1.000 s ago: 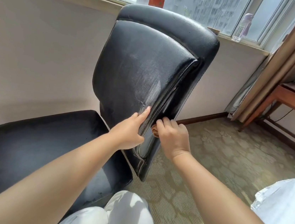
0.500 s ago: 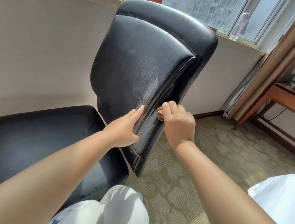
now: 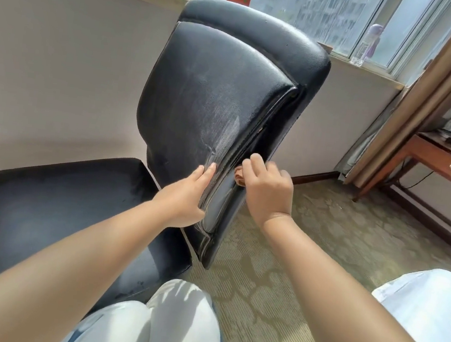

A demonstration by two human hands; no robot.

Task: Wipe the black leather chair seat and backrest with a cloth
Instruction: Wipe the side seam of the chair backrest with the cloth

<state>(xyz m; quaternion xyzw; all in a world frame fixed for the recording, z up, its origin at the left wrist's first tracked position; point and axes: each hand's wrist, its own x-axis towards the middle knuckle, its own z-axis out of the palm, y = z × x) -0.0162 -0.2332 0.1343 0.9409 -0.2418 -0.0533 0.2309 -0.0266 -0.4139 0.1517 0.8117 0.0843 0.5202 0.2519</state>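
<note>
1. The left hand (image 3: 187,194) lies flat, fingers straight, on the black leather chair backrest (image 3: 215,107).
2. The right hand (image 3: 269,189) pinches a small brown cloth (image 3: 239,176) against the backrest's right side edge.
3. The black seat (image 3: 44,205) sits left.

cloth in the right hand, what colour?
Brown cloth, mostly hidden by the right hand; head view.

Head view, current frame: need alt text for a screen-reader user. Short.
A person's right hand grips a small brown cloth against the side edge of a black leather chair backrest, while the left hand presses flat on its front. The black seat lies at lower left, under a window.
</note>
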